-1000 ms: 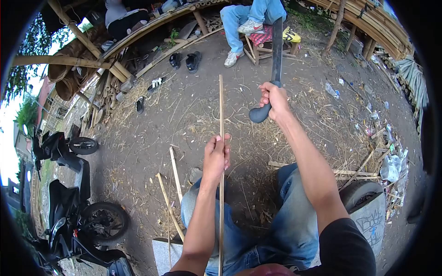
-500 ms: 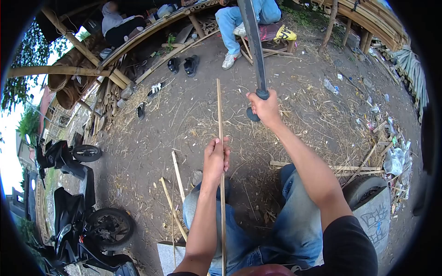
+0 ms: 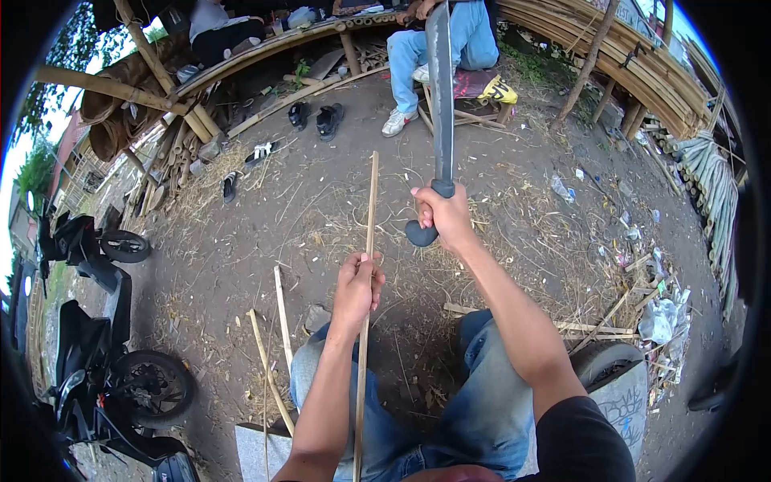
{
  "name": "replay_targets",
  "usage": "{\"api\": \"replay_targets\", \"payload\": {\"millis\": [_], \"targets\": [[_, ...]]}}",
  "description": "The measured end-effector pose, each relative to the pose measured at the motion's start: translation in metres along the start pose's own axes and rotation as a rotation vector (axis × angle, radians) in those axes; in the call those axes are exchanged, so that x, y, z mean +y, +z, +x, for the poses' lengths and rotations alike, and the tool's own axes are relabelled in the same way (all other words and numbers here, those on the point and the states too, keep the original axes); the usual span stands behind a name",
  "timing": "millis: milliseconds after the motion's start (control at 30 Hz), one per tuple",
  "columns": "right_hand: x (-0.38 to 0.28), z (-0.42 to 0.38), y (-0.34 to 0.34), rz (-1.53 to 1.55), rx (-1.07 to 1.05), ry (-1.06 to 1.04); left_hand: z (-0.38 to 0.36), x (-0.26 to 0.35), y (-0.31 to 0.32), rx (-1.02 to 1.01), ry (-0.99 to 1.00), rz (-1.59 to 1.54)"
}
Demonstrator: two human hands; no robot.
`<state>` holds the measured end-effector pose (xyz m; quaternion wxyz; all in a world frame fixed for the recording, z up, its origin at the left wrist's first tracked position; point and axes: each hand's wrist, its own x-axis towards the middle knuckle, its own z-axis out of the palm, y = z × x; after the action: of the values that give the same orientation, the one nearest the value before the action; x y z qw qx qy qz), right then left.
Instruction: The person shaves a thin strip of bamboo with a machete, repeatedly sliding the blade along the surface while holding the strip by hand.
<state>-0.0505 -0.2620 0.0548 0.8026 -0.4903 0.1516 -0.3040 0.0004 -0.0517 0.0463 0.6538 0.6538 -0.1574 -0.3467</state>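
- Spreading beneath everything, the dirt ground carries straw, chips and scattered litter; a raised bamboo platform crosses the top left, and a stack of bamboo strips fills the top right.
- Two dark motorcycles stand at the left edge, one nearer than the other; the wearer's jeans cover two bent legs at the bottom, a tire lying beside them on the right.
- A seated person in light blue jeans and pale sneakers is at the top centre, partly hidden behind the blade.
- The long pale strip runs up from the bottom edge, over the wearer's lap and beside the left forearm, to a free upper end above the ground; its lower end is out of view.
- The machete points away from the wearer, its blade to the right of the strip and apart from it; the rounded butt of its dark handle shows below the fist.
- The left hand pinches the strip between thumb and curled fingers; the right hand is clenched around the machete's handle.
- Black shoes sit on the dirt near the platform.
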Motion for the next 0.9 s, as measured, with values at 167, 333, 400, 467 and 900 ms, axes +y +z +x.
{"api": "replay_targets", "payload": {"millis": [167, 333, 400, 467, 900], "targets": [[0.008, -0.021, -0.01, -0.968, 0.046, -0.431, -0.001, 0.001, -0.01, 0.009, 0.043, -0.007], [0.018, -0.035, 0.001, -1.534, -0.314, -0.309, 0.004, -0.008, -0.02, 0.035, 0.078, 0.035], [0.024, -0.034, 0.002, -1.585, -0.378, -0.333, 0.011, -0.019, -0.026, 0.064, 0.125, 0.104], [0.027, -0.033, 0.005, -1.588, -0.4, -0.265, 0.014, -0.026, -0.03, 0.127, 0.208, 0.288], [0.043, -0.031, 0.016, -1.493, -0.398, -0.432, -0.001, 0.004, -0.029, 0.039, -0.07, -0.206]]}}
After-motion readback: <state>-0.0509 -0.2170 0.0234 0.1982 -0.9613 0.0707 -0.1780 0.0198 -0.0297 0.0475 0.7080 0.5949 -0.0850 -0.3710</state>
